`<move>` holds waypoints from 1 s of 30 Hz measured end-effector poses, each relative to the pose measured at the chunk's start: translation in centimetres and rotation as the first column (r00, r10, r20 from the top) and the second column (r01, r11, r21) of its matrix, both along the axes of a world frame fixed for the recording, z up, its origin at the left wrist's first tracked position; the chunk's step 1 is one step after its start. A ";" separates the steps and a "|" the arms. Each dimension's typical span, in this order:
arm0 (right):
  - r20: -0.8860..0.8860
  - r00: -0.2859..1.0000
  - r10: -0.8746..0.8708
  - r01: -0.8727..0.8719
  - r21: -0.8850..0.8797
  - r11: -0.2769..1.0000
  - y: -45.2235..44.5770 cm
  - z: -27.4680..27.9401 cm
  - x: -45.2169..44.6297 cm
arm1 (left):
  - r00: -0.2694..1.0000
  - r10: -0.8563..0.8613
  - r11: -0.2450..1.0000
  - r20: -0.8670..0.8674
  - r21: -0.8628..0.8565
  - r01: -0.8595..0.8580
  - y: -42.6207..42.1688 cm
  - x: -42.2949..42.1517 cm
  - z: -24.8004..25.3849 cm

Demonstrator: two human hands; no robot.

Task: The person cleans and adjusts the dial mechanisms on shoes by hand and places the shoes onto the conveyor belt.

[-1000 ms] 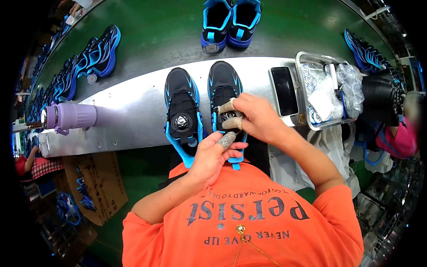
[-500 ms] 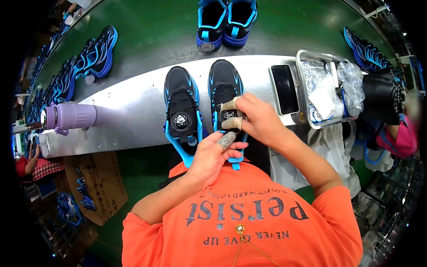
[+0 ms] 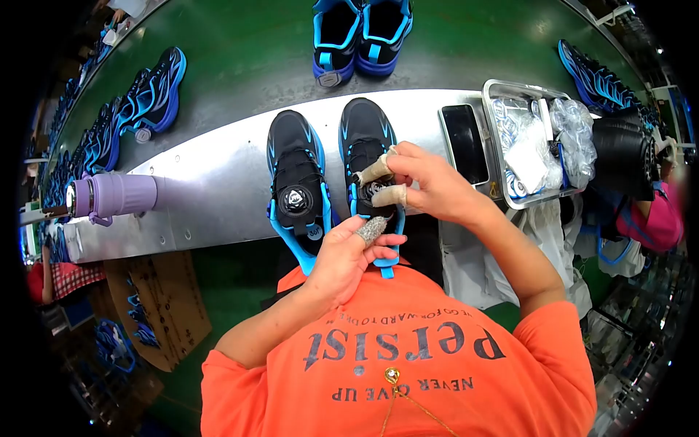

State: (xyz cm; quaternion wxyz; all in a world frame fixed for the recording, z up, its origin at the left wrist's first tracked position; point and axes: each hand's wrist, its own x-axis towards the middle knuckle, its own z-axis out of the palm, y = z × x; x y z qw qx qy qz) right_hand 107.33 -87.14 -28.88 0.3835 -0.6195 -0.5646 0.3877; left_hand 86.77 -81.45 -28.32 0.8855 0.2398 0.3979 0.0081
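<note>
Two black and blue shoes lie side by side, toes pointing away from me: the left shoe [image 3: 295, 146] and the right shoe [image 3: 362, 124]. Each has a round dial on its tongue. My left hand [image 3: 346, 261] grips the right shoe's collar, its grey-covered thumb resting inside the opening and its other fingers at the rim. Above it, my right hand [image 3: 429, 182] has two fingers in beige covers on either side of the right shoe's dial [image 3: 376, 188], which partly shows between them. The left shoe's dial [image 3: 295, 199] is uncovered.
Another pair of shoes [image 3: 375, 40] stands beyond the metal ledge [image 3: 211, 167]. A purple bottle [image 3: 124, 194] lies at the left, near a shoe row [image 3: 156, 91]. At the right are a phone [image 3: 464, 146], a tray [image 3: 535, 91] of plastic bags and more shoes [image 3: 590, 76].
The far pair of shoes and the left row have shifted left. My right hand has lifted slightly and its covered fingers have changed angle around the dial. My left hand has stayed put.
</note>
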 end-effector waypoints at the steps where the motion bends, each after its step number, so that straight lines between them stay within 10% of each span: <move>1: -0.047 0.999 0.003 -0.004 -0.007 1.000 0.2 0.3 0.4 | 1.000 0.012 1.000 -0.018 0.000 -0.012 0.0 0.1 0.3; 22: -0.300 0.936 0.186 -0.220 -0.084 0.972 1.2 0.0 1.7 | 0.997 0.064 0.998 0.036 -0.009 -0.064 0.0 0.5 -1.0; 26: 0.013 0.998 -0.069 0.068 0.010 0.998 -0.4 -1.1 -0.4 | 0.995 0.093 0.996 0.046 -0.006 -0.093 -0.5 0.7 -0.9; 30: -0.101 0.990 -0.099 0.089 -0.100 0.991 -0.5 0.4 -0.4 | 0.995 0.068 0.998 0.071 -0.011 -0.067 -0.5 0.5 -1.2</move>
